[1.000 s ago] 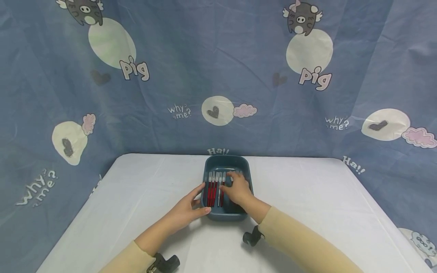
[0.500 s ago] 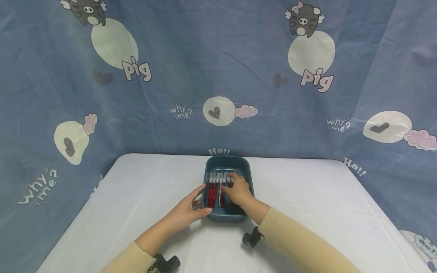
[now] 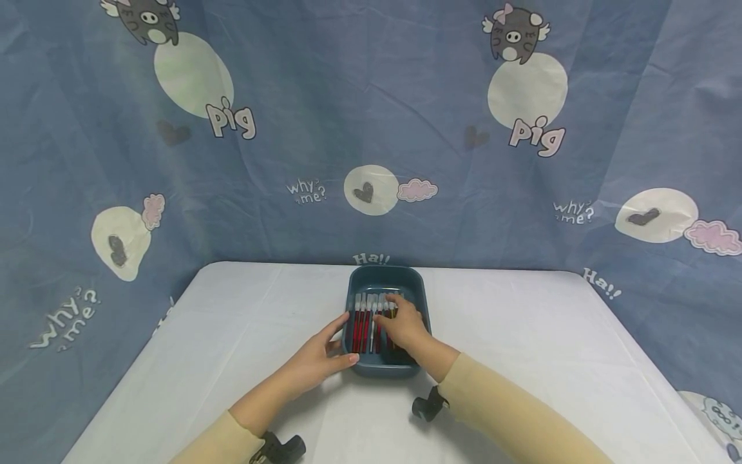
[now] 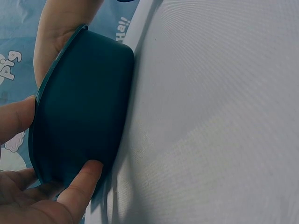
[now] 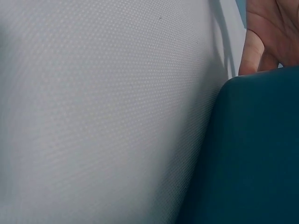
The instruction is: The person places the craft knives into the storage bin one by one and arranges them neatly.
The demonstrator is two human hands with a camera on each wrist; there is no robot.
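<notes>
A dark blue-green tray (image 3: 385,371) stands on the white table in the head view. Several slim red pens (image 3: 359,332) with whitish caps lie side by side in its left half, with a silvery one among them. My left hand (image 3: 315,362) touches the tray's left side with thumb and fingers extended; its thumb (image 4: 83,186) lies along the outer wall in the left wrist view. Inside the tray, my right hand (image 3: 406,327) reaches over the pens, thumb and forefinger apart. Its other fingers are hidden, and the right wrist view shows mainly the tray wall (image 5: 252,154).
White cloth (image 3: 522,335) covers the table around the tray. A blue printed curtain (image 3: 324,232) hangs behind the table's far edge. Black wrist cameras (image 3: 429,404) sit low beside the forearms.
The capped pens beside my right forefinger have shifted left toward the red ones, and yellowish barrels now show under that hand. My left hand stays against the tray.
</notes>
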